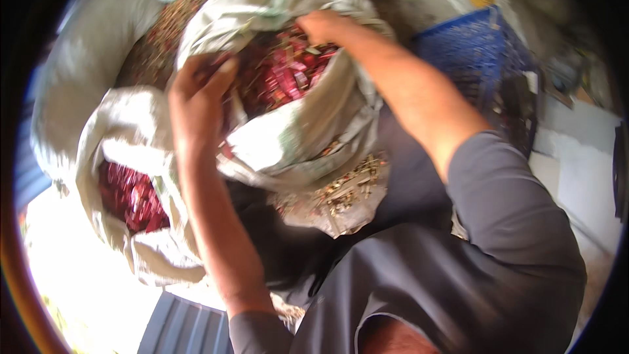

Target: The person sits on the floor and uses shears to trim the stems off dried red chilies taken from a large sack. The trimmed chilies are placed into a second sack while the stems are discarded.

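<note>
In front of me a large white woven sack (282,137) stands with its mouth wide apart, the rim rolled outward. Inside lie dark red, glossy pieces that look like dried chillies (295,75), mixed with pale stems. My left hand (204,95) is at the sack's left rim, fingers curled; a dark red patch shows by them, too blurred to name. At the far right of the mouth is my right hand (320,27), its fingers bent down at the contents and partly hidden; what they hold does not show.
Left of my left forearm stands a smaller white sack (108,115) with similar red pieces (134,200). Behind it leans a full, pale sack (92,65). A blue plastic crate (458,46) sits at the right. Loose stems and bits (350,190) litter the ground near my legs.
</note>
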Available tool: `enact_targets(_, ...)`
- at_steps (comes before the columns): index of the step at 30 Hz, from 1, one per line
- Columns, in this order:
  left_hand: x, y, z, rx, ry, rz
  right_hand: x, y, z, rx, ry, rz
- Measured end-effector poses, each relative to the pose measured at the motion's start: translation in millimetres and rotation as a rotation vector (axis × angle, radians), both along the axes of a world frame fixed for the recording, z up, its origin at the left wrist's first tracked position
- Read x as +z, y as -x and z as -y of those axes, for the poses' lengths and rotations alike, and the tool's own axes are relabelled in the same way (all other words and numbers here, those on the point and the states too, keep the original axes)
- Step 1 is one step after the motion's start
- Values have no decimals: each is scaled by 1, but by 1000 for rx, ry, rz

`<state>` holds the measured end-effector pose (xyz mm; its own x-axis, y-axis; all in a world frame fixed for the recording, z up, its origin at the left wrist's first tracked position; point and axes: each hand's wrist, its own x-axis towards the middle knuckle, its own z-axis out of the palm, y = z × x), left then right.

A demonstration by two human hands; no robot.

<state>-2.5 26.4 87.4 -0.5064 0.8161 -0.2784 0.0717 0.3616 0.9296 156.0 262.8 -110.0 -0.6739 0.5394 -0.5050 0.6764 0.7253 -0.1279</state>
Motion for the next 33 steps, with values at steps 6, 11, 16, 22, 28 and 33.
enact_targets(6,-8,1,-2,-48,-132,104,24,6,21,14,-169,49)
enact_targets(11,-21,11,-1,-44,-183,73,36,3,30,25,-5,-234)
enact_targets(16,-11,11,0,-30,-175,115,88,9,29,-140,626,-83)
enact_targets(22,-13,16,-1,-62,-17,156,122,-6,52,-105,754,-571)
enact_targets(28,-10,15,-7,-138,-126,426,176,0,89,-129,643,-632)
enact_targets(33,-15,28,-15,-93,-159,534,178,-6,91,-71,551,-812)
